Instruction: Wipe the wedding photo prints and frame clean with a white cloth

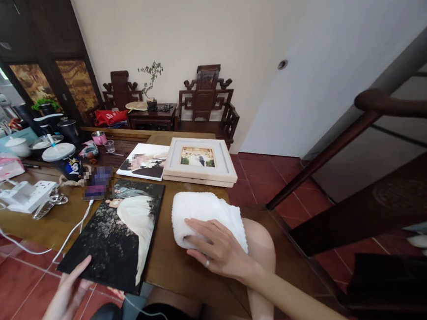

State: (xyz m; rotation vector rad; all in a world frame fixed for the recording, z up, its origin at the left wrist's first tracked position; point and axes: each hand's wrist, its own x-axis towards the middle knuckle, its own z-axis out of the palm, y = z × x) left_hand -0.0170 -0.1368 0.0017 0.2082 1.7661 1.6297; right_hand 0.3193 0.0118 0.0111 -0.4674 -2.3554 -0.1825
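My left hand [71, 294] grips the near-left corner of a dark wedding photo panel [105, 237], thumb on top and fingers underneath. The panel shows a figure in a long white gown, and its near edge juts past the table edge. On the right, my right hand [218, 248] holds a folded white towel [198, 205] at the table's right side, with the fingers pressed into its fold. A ring is on one finger. Behind the towel lies a stack of pale framed pictures [170, 148], beside a white-edged photo panel [135, 168].
A wooden table [169, 259] carries a phone [99, 183] on a white cable, a power strip [35, 196], a lidded drink cup [65, 159] and a pink mug [99, 138]. Carved chairs [206, 94] stand by the wall. A wooden chair arm [377, 100] rises at right.
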